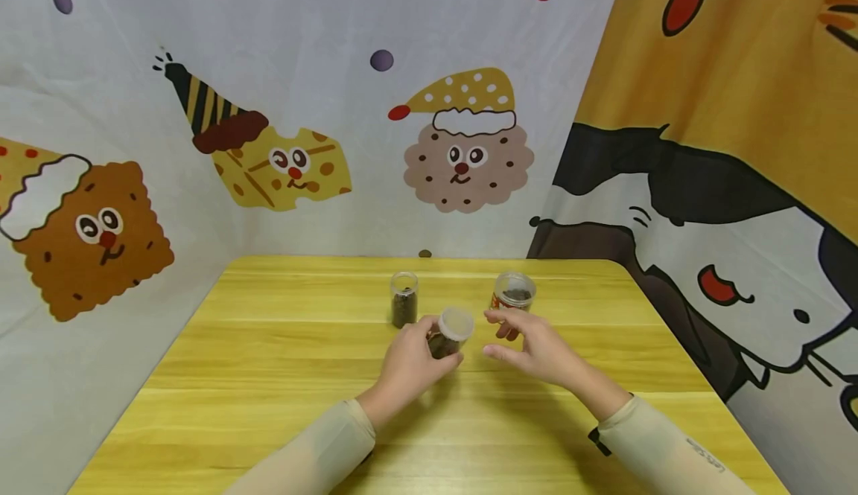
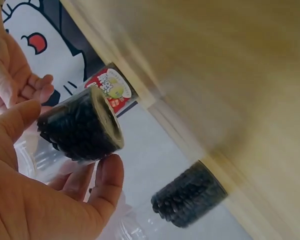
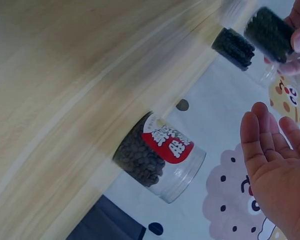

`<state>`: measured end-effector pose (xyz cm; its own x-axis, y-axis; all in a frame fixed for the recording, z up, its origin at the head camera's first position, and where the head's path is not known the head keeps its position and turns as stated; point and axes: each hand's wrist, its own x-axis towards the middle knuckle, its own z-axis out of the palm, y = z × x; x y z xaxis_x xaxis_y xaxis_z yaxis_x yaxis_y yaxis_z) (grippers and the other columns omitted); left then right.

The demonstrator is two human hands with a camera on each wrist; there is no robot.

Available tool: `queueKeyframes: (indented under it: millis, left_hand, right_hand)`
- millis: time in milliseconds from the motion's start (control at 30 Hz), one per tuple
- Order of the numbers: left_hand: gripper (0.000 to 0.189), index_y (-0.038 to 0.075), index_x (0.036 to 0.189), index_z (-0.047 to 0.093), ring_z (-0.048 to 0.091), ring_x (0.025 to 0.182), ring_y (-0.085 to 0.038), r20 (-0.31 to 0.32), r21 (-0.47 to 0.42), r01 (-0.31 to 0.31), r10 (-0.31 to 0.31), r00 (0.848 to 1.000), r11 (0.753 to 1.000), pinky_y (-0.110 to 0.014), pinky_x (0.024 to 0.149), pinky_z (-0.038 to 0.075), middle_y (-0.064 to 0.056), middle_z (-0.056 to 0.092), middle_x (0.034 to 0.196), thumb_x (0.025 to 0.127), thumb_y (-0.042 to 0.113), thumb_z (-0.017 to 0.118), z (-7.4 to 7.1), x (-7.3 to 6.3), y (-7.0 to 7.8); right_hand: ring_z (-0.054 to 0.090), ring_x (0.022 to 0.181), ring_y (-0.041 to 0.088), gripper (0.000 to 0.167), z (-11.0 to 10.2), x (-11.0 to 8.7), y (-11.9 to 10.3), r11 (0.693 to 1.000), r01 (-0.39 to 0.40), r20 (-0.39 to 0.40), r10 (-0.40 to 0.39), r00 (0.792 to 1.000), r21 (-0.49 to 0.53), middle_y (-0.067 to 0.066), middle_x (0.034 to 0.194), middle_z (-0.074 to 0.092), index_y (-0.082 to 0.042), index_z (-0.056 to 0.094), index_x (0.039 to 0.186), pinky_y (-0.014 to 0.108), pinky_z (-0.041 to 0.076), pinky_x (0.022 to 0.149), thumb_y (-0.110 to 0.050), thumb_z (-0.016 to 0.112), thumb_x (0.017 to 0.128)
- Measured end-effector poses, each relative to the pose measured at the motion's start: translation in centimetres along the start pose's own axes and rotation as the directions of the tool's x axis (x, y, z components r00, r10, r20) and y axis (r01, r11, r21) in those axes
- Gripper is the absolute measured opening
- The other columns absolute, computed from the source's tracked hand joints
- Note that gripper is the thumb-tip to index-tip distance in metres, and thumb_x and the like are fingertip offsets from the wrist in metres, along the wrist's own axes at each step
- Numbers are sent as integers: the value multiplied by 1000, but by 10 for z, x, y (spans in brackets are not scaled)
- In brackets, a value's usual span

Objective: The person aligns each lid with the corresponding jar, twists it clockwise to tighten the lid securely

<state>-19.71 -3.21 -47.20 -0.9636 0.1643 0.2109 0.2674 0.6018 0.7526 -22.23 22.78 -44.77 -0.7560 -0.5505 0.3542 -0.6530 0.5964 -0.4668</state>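
Observation:
My left hand grips a clear jar partly filled with small dark pieces, raised off the table and slightly tilted. A pale, translucent top shows on this jar; whether it is a lid I cannot tell. To its right, my right hand holds nothing, its fingers apart from the jar and pointing towards it. Just behind the left hand stands a similar clear jar of dark pieces. Beyond the right fingers is a wider clear jar with a red label and dark lumps inside.
The yellow wood-grain table runs back to a white cloth printed with cartoon biscuits and cheese. On the right hangs an orange, black and white cartoon cloth.

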Motion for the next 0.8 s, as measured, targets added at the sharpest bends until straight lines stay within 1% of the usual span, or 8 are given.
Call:
queueKeyframes:
  millis: [100, 167, 267, 400, 500, 667, 800]
  left_hand:
    - [61, 8, 135, 67, 70, 120, -32, -11, -37, 7, -7, 1000, 999, -55, 102, 59, -11, 75, 126, 85, 34, 91, 5, 10, 4]
    - [58, 9, 134, 68, 71, 121, -30, -15, -68, 6, -7, 1000, 998, -53, 103, 60, -9, 76, 127, 85, 32, 91, 9, 17, 6]
    - [53, 8, 129, 69, 73, 119, -29, -20, -100, 8, -10, 1000, 995, -50, 101, 61, -9, 77, 126, 85, 29, 91, 15, 28, 7]
    - [53, 7, 130, 69, 72, 120, -30, -21, -98, 29, -31, 999, 995, -50, 101, 62, -10, 76, 127, 86, 28, 91, 24, 42, 7]
    - [56, 6, 134, 67, 71, 124, -31, -19, -97, 49, -51, 999, 994, -51, 104, 60, -12, 74, 131, 88, 28, 90, 29, 52, 6]
    - [58, 5, 138, 65, 68, 129, -33, -18, -98, 84, -86, 996, 992, -52, 109, 57, -13, 72, 136, 90, 27, 89, 35, 67, 4]
    - [59, 4, 140, 64, 67, 132, -34, -23, -86, 113, -115, 993, 990, -52, 111, 56, -14, 72, 138, 91, 26, 88, 39, 77, 2]
  right_hand:
    - [73, 97, 21, 54, 0, -1, 4, 1000, -16, -7, 16, 1000, -18, 8, 124, 76, -6, 66, 142, 38, 64, 82, -28, 83, 96]
    - [73, 96, 19, 53, 0, -1, 7, 999, -25, -11, 24, 1000, -35, 8, 124, 76, -6, 67, 142, 37, 64, 82, -29, 82, 96]
    - [73, 97, 18, 52, 1, 0, 9, 998, -35, -12, 34, 999, -48, 8, 124, 76, -6, 67, 141, 35, 63, 82, -29, 81, 97]
    - [73, 96, 19, 50, 2, -1, 12, 998, -40, -11, 40, 999, -55, 9, 125, 77, -5, 67, 140, 34, 63, 82, -28, 81, 97]
    - [73, 97, 19, 50, 3, -1, 14, 997, -47, -9, 46, 999, -60, 9, 126, 76, -5, 67, 140, 34, 63, 82, -28, 80, 98]
    - [73, 97, 19, 51, 6, -1, 18, 996, -48, -9, 48, 999, -77, 9, 125, 76, -5, 67, 141, 37, 64, 82, -30, 80, 98]
    - [73, 97, 19, 52, 9, -1, 22, 994, -58, 12, 60, 998, -91, 10, 127, 76, -6, 67, 141, 38, 64, 82, -32, 79, 98]
